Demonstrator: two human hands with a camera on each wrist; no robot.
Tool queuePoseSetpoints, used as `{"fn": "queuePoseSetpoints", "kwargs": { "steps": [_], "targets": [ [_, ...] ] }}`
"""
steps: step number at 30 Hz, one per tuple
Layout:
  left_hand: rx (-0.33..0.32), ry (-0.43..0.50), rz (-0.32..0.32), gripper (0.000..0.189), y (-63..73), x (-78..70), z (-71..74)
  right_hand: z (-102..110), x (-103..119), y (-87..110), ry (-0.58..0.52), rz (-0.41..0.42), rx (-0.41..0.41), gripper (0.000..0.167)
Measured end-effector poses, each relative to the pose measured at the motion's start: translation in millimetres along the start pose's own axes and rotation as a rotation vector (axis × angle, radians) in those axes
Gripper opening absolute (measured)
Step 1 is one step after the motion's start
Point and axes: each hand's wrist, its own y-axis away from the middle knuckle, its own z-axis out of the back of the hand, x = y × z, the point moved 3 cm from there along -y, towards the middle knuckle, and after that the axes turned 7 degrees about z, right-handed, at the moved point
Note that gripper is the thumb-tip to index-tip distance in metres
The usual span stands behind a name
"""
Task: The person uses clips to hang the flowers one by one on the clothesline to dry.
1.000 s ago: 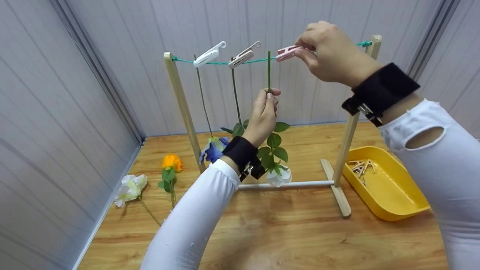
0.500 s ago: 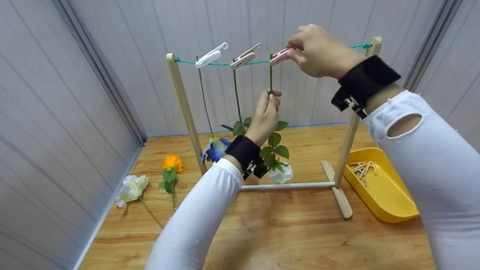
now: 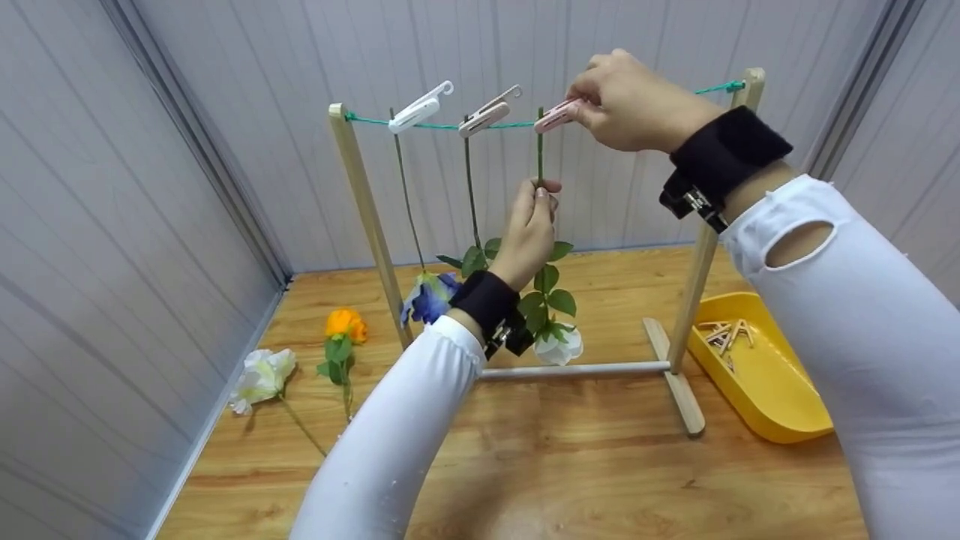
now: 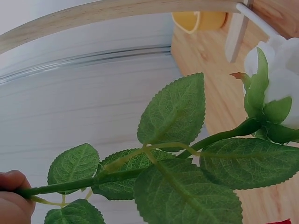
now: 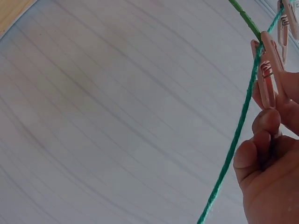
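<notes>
My left hand [image 3: 527,232] pinches the green stem of a white rose [image 3: 559,345], which hangs head down with its leaves below the hand. In the left wrist view the rose's leaves [image 4: 173,112] and bloom fill the right side. Up at the green cord [image 3: 517,124], my right hand [image 3: 626,101] holds a pink clothespin [image 3: 553,117] by its handle end. Its tip sits over the cord and the top of the stem, as the right wrist view of the clothespin [image 5: 275,65] also shows. A beige clothespin [image 3: 484,120] and a white clothespin [image 3: 415,114] each hold another stem on the cord to the left.
A blue-purple flower [image 3: 430,298] hangs from the white clothespin. The cord runs between two wooden posts [image 3: 360,195]. On the wooden floor at left lie an orange flower [image 3: 346,325] and a white flower [image 3: 262,379]. At right stands a yellow basin [image 3: 780,382] with several clothespins [image 3: 726,336].
My right hand has moved left along the cord with the pink clothespin, whose tip has come onto the rose stem. My left hand has stayed nearly still.
</notes>
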Motion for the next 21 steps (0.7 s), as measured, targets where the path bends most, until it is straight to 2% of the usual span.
{"fn": "queuePoseSetpoints", "kwargs": {
  "steps": [5,9,14,21],
  "targets": [
    [0.010,-0.022,0.001,0.032,2.0,1.4,0.7,1.1,1.6,1.2,0.016,0.023,0.001,0.037],
    [0.016,-0.024,-0.012,0.032,3.7,1.2,1.6,2.5,3.1,3.7,0.008,0.035,-0.041,0.037],
    [0.006,-0.020,-0.042,0.032,5.6,-1.7,1.9,6.8,6.1,10.0,-0.035,0.073,-0.148,0.033],
    [-0.009,-0.011,-0.041,0.028,8.9,-5.2,0.4,13.1,10.9,21.4,-0.036,0.152,-0.308,0.025]
  ]
}}
